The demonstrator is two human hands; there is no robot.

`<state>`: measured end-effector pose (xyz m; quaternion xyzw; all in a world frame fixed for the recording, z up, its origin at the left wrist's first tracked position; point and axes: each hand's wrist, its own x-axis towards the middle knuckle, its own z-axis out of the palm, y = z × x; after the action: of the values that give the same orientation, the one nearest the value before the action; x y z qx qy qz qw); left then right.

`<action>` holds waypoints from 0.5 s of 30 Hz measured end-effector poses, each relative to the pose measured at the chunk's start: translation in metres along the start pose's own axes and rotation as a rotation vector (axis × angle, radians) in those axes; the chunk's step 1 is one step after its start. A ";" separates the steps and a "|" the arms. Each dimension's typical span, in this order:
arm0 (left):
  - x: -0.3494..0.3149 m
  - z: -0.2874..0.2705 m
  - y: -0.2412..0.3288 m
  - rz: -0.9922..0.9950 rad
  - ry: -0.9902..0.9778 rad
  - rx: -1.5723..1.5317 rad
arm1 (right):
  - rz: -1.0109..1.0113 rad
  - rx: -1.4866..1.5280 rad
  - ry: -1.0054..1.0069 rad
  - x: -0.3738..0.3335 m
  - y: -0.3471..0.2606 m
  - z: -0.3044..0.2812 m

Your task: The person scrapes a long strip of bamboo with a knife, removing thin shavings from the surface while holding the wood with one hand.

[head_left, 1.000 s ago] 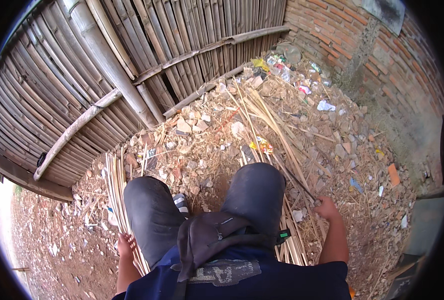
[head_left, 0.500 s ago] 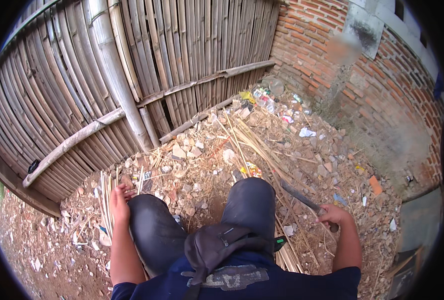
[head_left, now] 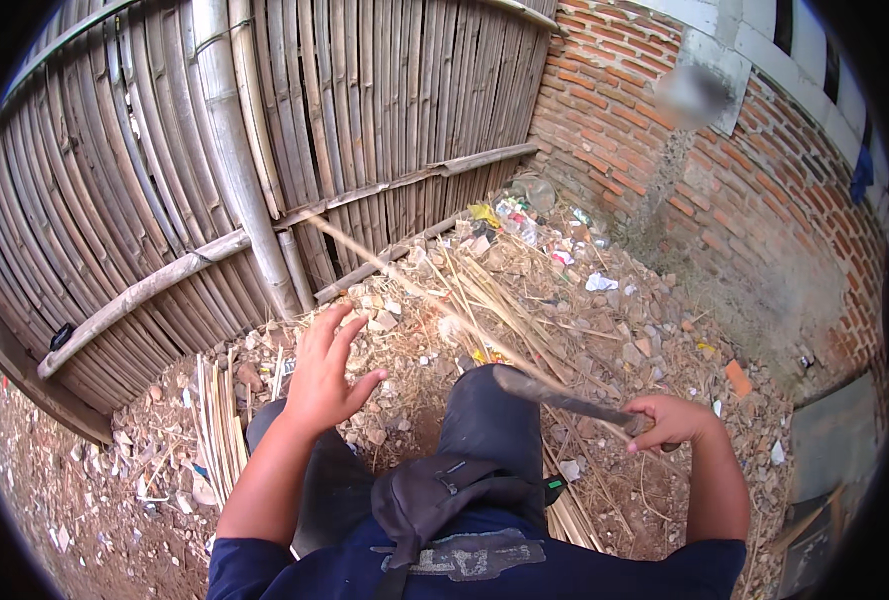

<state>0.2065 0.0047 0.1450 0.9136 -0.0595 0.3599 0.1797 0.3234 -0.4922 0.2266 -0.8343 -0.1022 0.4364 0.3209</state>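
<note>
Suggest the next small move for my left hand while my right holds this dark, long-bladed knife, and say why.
Perhaps reach your bare left hand forward and close it around the long, thin, pale bamboo strip: that hand is open and empty, the strip slants past it, ahead and to the right, and your bare right hand is busy gripping the dark, long-bladed knife.

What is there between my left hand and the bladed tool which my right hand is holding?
In the head view, stony ground and your bent right knee show between your open left hand and the bladed tool.
</note>
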 end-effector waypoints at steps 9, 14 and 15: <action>0.003 0.005 -0.056 0.153 -0.239 0.281 | -0.239 -0.219 -0.272 0.024 -0.027 0.013; -0.017 -0.008 -0.069 0.115 -0.378 0.268 | -0.172 -0.243 -0.194 0.012 -0.057 0.004; -0.024 -0.015 -0.069 0.075 -0.395 0.273 | -0.178 -0.247 -0.203 0.008 -0.067 -0.001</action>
<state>0.1958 0.0734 0.1189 0.9792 -0.0781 0.1853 0.0261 0.3365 -0.4371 0.2637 -0.8066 -0.2602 0.4727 0.2415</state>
